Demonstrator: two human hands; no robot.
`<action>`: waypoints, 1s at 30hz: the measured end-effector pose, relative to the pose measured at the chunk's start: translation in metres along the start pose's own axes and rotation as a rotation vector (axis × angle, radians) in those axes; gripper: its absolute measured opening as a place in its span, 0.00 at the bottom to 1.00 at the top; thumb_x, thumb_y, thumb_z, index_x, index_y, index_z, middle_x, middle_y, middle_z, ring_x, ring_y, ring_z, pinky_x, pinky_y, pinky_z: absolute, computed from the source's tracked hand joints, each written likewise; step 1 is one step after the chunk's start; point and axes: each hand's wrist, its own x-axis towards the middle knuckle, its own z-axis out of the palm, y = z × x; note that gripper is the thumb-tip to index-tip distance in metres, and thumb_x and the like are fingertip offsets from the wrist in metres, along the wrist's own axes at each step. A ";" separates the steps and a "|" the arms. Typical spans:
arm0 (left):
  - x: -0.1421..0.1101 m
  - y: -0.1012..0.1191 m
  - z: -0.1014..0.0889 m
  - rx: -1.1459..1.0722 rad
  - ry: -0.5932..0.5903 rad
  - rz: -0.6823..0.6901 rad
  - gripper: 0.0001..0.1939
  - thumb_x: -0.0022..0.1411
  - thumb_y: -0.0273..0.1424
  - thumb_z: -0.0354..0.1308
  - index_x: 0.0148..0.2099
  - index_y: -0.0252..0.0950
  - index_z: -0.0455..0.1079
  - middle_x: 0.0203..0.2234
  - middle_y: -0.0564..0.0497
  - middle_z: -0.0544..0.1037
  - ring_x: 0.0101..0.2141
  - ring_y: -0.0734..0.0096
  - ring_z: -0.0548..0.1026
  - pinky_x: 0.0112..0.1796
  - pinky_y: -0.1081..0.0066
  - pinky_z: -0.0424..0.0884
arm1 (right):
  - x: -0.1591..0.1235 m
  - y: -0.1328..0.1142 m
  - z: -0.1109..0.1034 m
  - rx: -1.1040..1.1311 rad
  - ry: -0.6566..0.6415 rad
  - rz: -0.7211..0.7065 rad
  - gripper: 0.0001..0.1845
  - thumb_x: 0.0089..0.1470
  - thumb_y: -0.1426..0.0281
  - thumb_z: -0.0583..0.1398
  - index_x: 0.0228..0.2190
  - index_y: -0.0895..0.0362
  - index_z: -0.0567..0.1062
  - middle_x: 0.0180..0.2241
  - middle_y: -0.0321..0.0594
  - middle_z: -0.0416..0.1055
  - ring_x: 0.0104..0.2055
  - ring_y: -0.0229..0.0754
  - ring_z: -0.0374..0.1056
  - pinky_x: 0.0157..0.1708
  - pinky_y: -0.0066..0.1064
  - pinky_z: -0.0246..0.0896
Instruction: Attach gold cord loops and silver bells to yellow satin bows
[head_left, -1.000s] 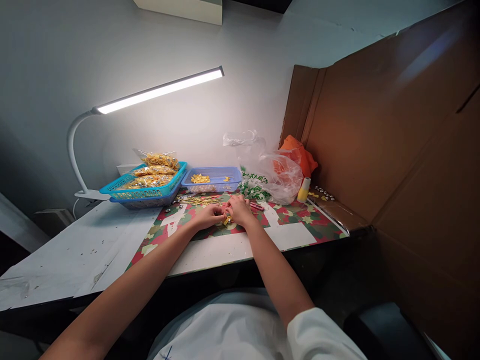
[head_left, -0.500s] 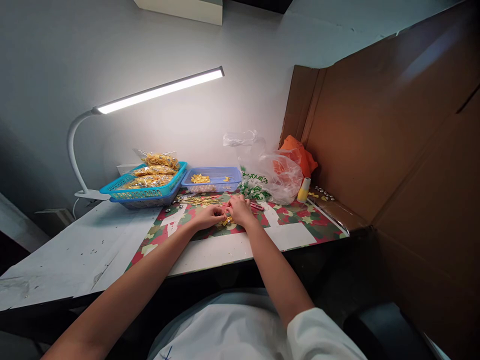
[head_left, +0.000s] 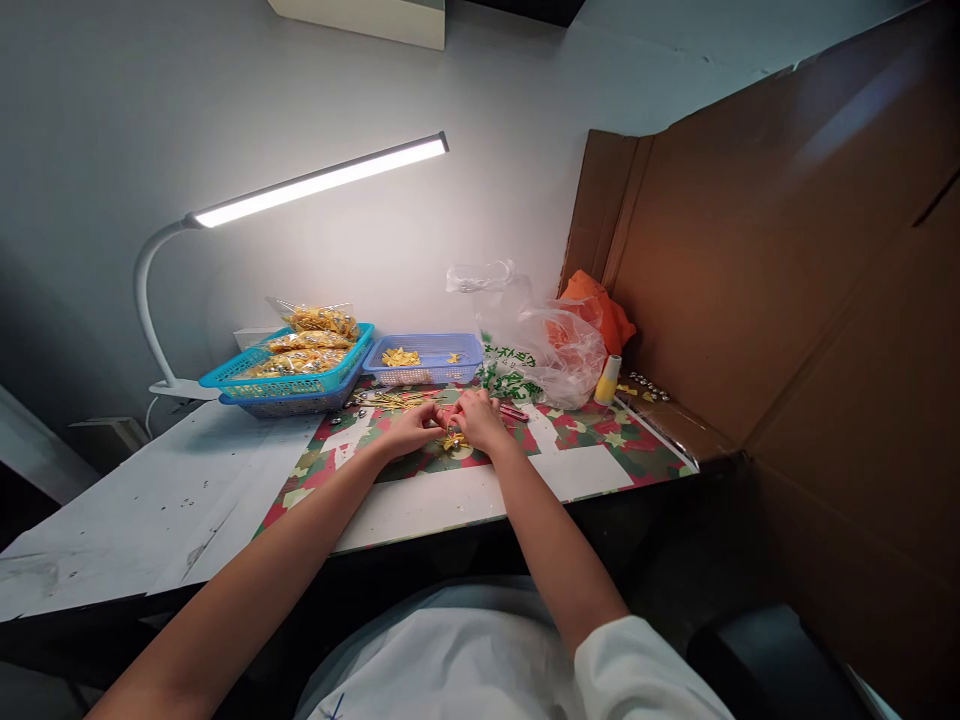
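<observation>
My left hand [head_left: 414,431] and my right hand [head_left: 480,420] are close together above the patterned cloth. Just below their fingertips shows a small yellow ribbon bow with a silver bell [head_left: 454,441]. My right hand pinches at the top of this bow. The fingers of my left hand are drawn together beside it; what lies between them is too small to make out. Past my right hand lies a red-handled tool [head_left: 514,412], partly hidden. Several gold twist ties [head_left: 397,401] lie behind my left hand.
Blue baskets [head_left: 285,385] at left hold bagged yellow bows. A purple basket [head_left: 427,375] has loose bows. Clear plastic bags [head_left: 562,360], a yellow bottle [head_left: 607,382] and a cardboard wall [head_left: 750,250] stand right. A lit lamp [head_left: 322,183] hangs above.
My left hand has shifted slightly left, away from my right fingertips. The bow and bell show a little more. My right hand stays nearly in place.
</observation>
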 end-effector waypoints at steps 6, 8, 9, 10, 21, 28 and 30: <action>0.001 0.001 0.003 -0.108 -0.022 0.016 0.12 0.67 0.34 0.59 0.50 0.33 0.70 0.40 0.48 0.77 0.36 0.67 0.77 0.37 0.62 0.77 | 0.000 0.000 0.000 0.000 0.000 -0.002 0.13 0.62 0.65 0.60 0.46 0.58 0.74 0.52 0.44 0.70 0.54 0.49 0.67 0.53 0.49 0.64; 0.001 0.001 0.003 -0.129 -0.033 0.016 0.12 0.67 0.34 0.59 0.49 0.33 0.70 0.39 0.49 0.77 0.34 0.68 0.77 0.35 0.64 0.77 | 0.000 0.000 0.000 -0.004 0.001 -0.003 0.13 0.63 0.65 0.60 0.46 0.58 0.74 0.52 0.44 0.70 0.54 0.48 0.67 0.53 0.48 0.64; 0.000 0.002 0.003 -0.138 -0.038 0.016 0.12 0.67 0.34 0.59 0.49 0.33 0.70 0.39 0.49 0.77 0.34 0.68 0.77 0.35 0.65 0.77 | 0.000 0.000 0.000 -0.007 0.002 -0.004 0.13 0.63 0.65 0.60 0.46 0.58 0.74 0.52 0.44 0.71 0.54 0.48 0.68 0.53 0.48 0.65; 0.000 0.002 0.003 -0.145 -0.043 0.016 0.12 0.67 0.34 0.59 0.49 0.33 0.70 0.38 0.49 0.77 0.33 0.69 0.77 0.35 0.65 0.77 | 0.000 0.000 0.000 -0.009 0.002 -0.005 0.13 0.63 0.65 0.60 0.46 0.58 0.74 0.52 0.44 0.71 0.54 0.48 0.68 0.53 0.48 0.65; 0.001 0.005 0.006 -0.158 -0.060 0.014 0.12 0.67 0.33 0.59 0.50 0.33 0.70 0.41 0.48 0.77 0.36 0.67 0.77 0.37 0.63 0.77 | 0.000 -0.001 0.001 -0.028 0.003 -0.014 0.13 0.63 0.65 0.60 0.46 0.58 0.74 0.51 0.44 0.71 0.53 0.48 0.68 0.53 0.48 0.64; 0.000 0.006 0.008 -0.149 -0.072 0.007 0.12 0.67 0.33 0.59 0.50 0.33 0.70 0.41 0.48 0.77 0.36 0.66 0.77 0.37 0.62 0.77 | 0.002 -0.001 0.006 -0.048 0.014 -0.023 0.14 0.63 0.64 0.60 0.47 0.58 0.74 0.51 0.44 0.70 0.53 0.48 0.68 0.53 0.48 0.64; 0.001 0.005 0.010 -0.153 -0.074 0.008 0.12 0.67 0.33 0.59 0.50 0.33 0.70 0.41 0.48 0.77 0.36 0.67 0.77 0.37 0.63 0.77 | 0.002 -0.001 0.006 -0.055 0.018 -0.025 0.14 0.63 0.64 0.60 0.47 0.58 0.74 0.51 0.44 0.70 0.53 0.48 0.67 0.53 0.48 0.64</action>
